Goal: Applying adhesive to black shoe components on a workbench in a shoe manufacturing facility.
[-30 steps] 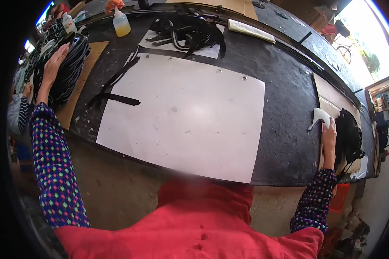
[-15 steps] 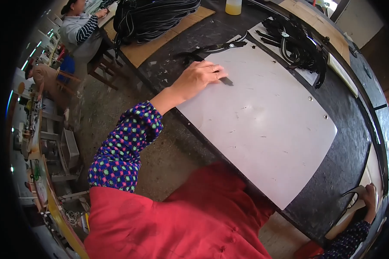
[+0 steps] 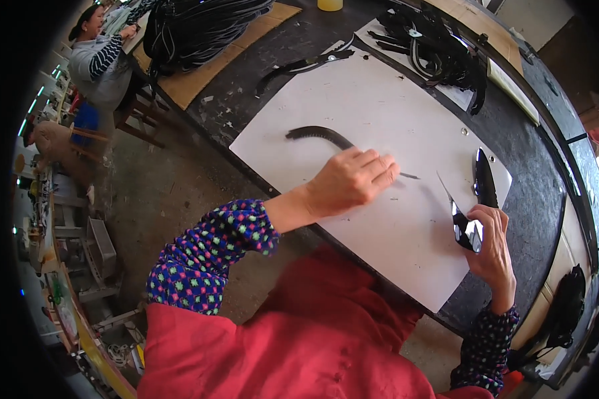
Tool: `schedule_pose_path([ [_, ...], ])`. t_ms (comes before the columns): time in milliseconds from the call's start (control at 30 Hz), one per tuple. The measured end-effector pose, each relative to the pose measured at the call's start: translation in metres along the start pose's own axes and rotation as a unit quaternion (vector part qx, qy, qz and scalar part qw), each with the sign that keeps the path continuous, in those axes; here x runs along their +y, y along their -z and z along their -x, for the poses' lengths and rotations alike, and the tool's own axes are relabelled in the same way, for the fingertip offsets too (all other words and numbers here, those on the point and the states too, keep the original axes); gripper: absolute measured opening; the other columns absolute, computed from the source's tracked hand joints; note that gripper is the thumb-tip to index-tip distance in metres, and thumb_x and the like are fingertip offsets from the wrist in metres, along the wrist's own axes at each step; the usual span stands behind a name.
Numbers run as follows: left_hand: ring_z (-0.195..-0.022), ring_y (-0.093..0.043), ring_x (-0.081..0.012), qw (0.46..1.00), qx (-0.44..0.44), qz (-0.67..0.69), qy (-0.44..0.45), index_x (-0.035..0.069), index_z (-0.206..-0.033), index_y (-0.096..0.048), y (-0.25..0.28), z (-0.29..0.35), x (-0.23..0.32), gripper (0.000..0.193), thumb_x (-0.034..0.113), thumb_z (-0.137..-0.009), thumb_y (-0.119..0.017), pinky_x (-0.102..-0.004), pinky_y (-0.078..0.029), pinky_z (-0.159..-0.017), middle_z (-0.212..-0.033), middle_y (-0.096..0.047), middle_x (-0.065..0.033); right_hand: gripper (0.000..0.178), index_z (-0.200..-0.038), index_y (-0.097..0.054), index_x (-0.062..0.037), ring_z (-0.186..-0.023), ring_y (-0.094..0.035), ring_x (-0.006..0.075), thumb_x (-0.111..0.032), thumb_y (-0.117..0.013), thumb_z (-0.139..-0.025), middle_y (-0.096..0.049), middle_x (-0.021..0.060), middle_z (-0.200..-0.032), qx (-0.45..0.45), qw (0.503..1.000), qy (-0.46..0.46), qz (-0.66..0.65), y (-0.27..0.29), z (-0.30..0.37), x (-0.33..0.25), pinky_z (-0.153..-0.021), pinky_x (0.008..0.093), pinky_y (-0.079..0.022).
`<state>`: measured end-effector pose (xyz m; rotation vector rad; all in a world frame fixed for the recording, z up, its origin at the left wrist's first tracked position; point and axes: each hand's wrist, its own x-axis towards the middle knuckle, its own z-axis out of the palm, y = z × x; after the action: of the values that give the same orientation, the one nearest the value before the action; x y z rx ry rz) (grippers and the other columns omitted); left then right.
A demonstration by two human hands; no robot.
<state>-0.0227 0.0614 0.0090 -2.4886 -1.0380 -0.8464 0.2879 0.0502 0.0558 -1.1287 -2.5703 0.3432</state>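
Observation:
My left hand (image 3: 354,177) is closed over a narrow black strip (image 3: 318,131) above the white board (image 3: 379,246). One end of the strip curves out to the left with a ribbed edge; a thin tip shows past my fingers on the right. My right hand (image 3: 491,247) grips a pair of scissors (image 3: 456,218) over the board's right part. A slim, bright blade points up and left, and dark handles sit among my fingers. Just beyond that hand is a glossy black pointed piece (image 3: 485,178); whether it is joined to the scissors I cannot tell.
Black strips (image 3: 439,46) lie heaped on a pale sheet at the far right. Another strip (image 3: 306,64) crosses the board's far corner. A large black bundle (image 3: 199,33) rests on cardboard (image 3: 188,93). A black object (image 3: 569,299) lies at right. A person (image 3: 103,56) sits far left.
My left hand has moved right and nearer, and the black strip now shows curving from it. My right hand has come in from the right edge over the board with scissors.

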Motion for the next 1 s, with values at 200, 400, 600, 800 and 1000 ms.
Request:
schedule_pose_path([
  [200,-0.083,-0.059,-0.0176,1.0,-0.006,0.028,-0.009,0.003,-0.093,-0.065,-0.01,0.011,0.015,0.02,0.01,-0.074,-0.062,-0.029,-0.047,-0.072,-0.094,-0.063,-0.0056,0.083,-0.127,-0.044,-0.0007,-0.102,-0.047,0.0273,-0.063,-0.056,-0.074,-0.053,0.0115,-0.104,-0.148,0.988,-0.03,-0.031,0.014,-0.006,-0.004,-0.097,0.0425,-0.029],
  [400,-0.086,-0.058,-0.0176,0.99,0.027,0.134,-0.027,0.002,-0.082,-0.065,-0.016,0.007,0.011,0.012,0.009,-0.072,-0.063,-0.0305,-0.047,-0.075,-0.089,-0.062,-0.0057,0.046,-0.111,-0.051,-0.0033,-0.086,-0.046,0.0247,-0.026,-0.069,-0.075,-0.049,0.0074,-0.087,-0.056,0.978,-0.192,0.053,-0.021,-0.019,-0.04,-0.083,0.0392,-0.033],
  [600,-0.088,-0.059,-0.0186,0.987,-0.015,0.16,-0.005,0.002,-0.087,-0.066,-0.014,0.006,0.012,0.015,0.007,-0.073,-0.065,-0.0317,-0.048,-0.078,-0.093,-0.063,-0.0063,0.02,-0.085,-0.055,-0.0039,-0.077,-0.047,0.0242,-0.001,-0.069,-0.07,-0.05,0.0074,-0.085,-0.019,0.967,-0.241,-0.077,-0.025,-0.02,-0.036,-0.071,0.0335,-0.039],
  [800,-0.085,-0.06,-0.019,0.984,-0.028,0.174,-0.006,0.0,-0.085,-0.067,-0.012,0.006,0.012,0.014,0.007,-0.073,-0.065,-0.0312,-0.048,-0.077,-0.09,-0.063,-0.0083,0.018,-0.088,-0.056,-0.0002,-0.067,-0.048,0.0255,0.007,-0.061,-0.073,-0.055,0.0104,-0.074,0.024,0.957,-0.199,-0.211,-0.026,-0.03,-0.039,-0.065,0.0332,-0.039],
  [1000,-0.084,-0.06,-0.0195,0.982,-0.037,0.185,0.001,-0.002,-0.087,-0.067,-0.012,0.007,0.013,0.018,0.007,-0.071,-0.062,-0.0306,-0.049,-0.075,-0.091,-0.064,-0.0102,0.011,-0.081,-0.058,-0.001,-0.06,-0.044,0.0232,-0.007,-0.065,-0.076,-0.055,0.0079,-0.069,-0.015,0.965,-0.16,-0.206,-0.027,-0.036,-0.033,-0.061,0.0322,-0.034],
])
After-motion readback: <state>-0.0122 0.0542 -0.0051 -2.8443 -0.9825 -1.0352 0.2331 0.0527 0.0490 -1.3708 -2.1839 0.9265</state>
